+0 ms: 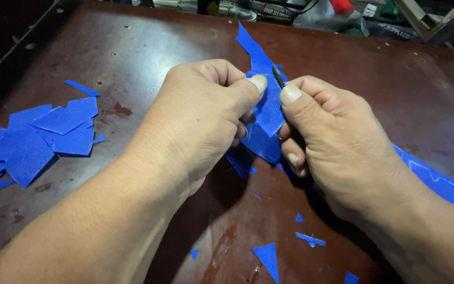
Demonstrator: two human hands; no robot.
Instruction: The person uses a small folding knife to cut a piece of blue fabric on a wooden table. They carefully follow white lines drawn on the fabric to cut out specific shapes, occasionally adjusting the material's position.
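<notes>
My left hand (200, 113) pinches a strip of blue woven fabric (268, 108) between thumb and fingers, holding it up over the dark brown table (132, 58). My right hand (332, 134) grips a small dark blade (278, 76) with its tip pressed against the same fabric piece beside my left thumb. The fabric's pointed end (248, 42) sticks up beyond both hands, and its lower part hangs between my palms, partly hidden.
A pile of cut blue fabric pieces (38, 139) lies at the table's left. Small blue scraps (269, 257) dot the near edge. A long blue strip with white chalk lines (442, 184) runs off to the right. Clutter sits beyond the far edge.
</notes>
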